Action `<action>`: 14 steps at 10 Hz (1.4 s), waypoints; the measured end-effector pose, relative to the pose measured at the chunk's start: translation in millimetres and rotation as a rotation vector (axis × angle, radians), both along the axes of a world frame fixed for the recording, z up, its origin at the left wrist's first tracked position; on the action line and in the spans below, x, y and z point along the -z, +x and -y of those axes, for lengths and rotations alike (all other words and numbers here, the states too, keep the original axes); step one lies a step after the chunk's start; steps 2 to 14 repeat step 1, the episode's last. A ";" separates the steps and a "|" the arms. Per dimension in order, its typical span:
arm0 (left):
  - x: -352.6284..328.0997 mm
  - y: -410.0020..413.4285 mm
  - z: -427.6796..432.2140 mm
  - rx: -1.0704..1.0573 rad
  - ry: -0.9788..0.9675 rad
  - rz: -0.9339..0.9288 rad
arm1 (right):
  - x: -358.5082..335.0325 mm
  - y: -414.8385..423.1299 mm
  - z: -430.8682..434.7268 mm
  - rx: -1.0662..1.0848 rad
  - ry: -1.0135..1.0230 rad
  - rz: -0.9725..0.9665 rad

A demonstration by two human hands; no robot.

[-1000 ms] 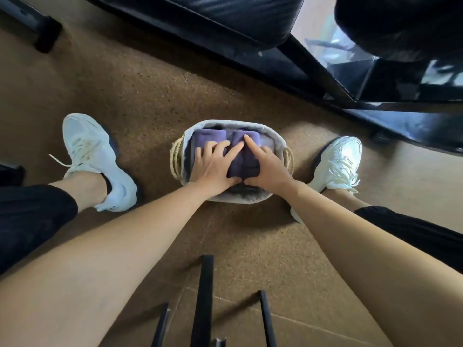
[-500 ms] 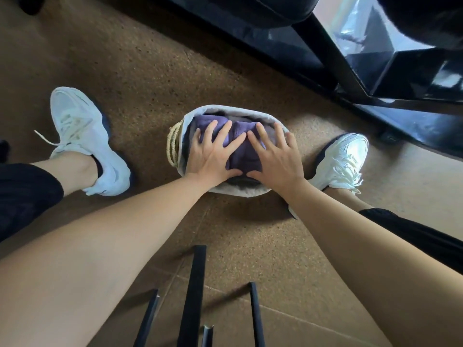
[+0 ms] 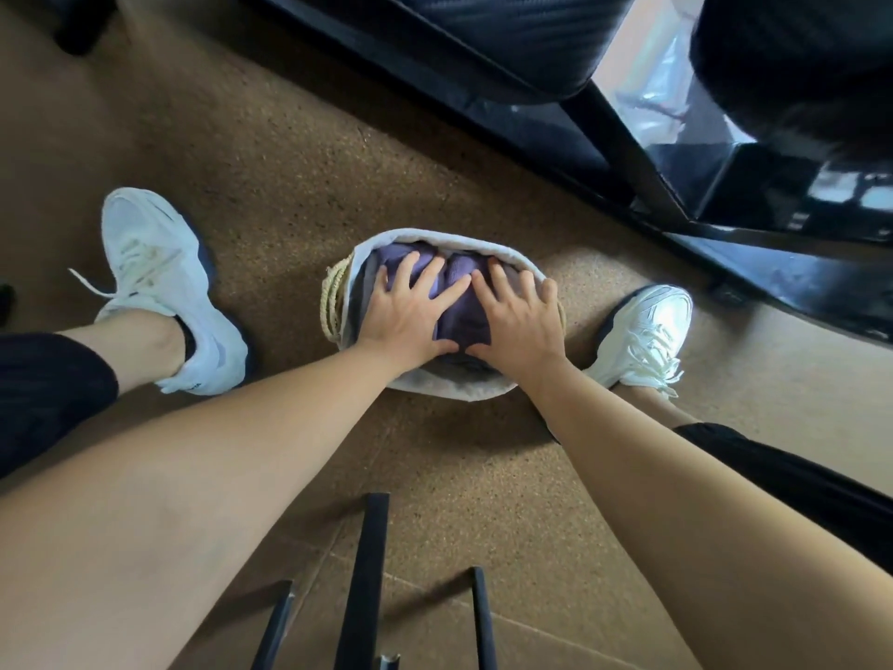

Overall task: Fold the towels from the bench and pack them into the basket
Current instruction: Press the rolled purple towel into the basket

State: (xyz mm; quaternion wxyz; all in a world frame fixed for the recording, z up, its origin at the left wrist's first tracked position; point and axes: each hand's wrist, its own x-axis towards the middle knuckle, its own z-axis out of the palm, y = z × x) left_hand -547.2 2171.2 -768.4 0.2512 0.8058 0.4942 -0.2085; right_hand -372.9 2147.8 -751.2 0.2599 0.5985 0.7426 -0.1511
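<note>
The folded purple towels (image 3: 461, 302) were seen packed side by side inside the small oval basket (image 3: 449, 386), which stood on the speckled brown floor (image 3: 290, 186) between two white sneakers, just in front of the black padded bench (image 3: 522, 45). The left hand (image 3: 410, 316) and the right hand (image 3: 519, 321) were laid flat on top of the towels, fingers spread wide and gripping nothing, as though the stack were being pressed down. Judging from this, the packing was nearly finished; whether any towels were left on the bench could not be told.
</note>
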 end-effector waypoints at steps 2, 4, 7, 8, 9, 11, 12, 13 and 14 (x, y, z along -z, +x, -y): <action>-25.0 -6.8 -8.7 0.024 -0.062 0.051 | -17.8 -3.1 -5.2 0.087 -0.058 -0.086; -25.0 -6.8 -8.7 0.024 -0.062 0.051 | -17.8 -3.1 -5.2 0.087 -0.058 -0.086; -25.0 -6.8 -8.7 0.024 -0.062 0.051 | -17.8 -3.1 -5.2 0.087 -0.058 -0.086; -25.0 -6.8 -8.7 0.024 -0.062 0.051 | -17.8 -3.1 -5.2 0.087 -0.058 -0.086; -25.0 -6.8 -8.7 0.024 -0.062 0.051 | -17.8 -3.1 -5.2 0.087 -0.058 -0.086; -25.0 -6.8 -8.7 0.024 -0.062 0.051 | -17.8 -3.1 -5.2 0.087 -0.058 -0.086; -25.0 -6.8 -8.7 0.024 -0.062 0.051 | -17.8 -3.1 -5.2 0.087 -0.058 -0.086; -25.0 -6.8 -8.7 0.024 -0.062 0.051 | -17.8 -3.1 -5.2 0.087 -0.058 -0.086; -25.0 -6.8 -8.7 0.024 -0.062 0.051 | -17.8 -3.1 -5.2 0.087 -0.058 -0.086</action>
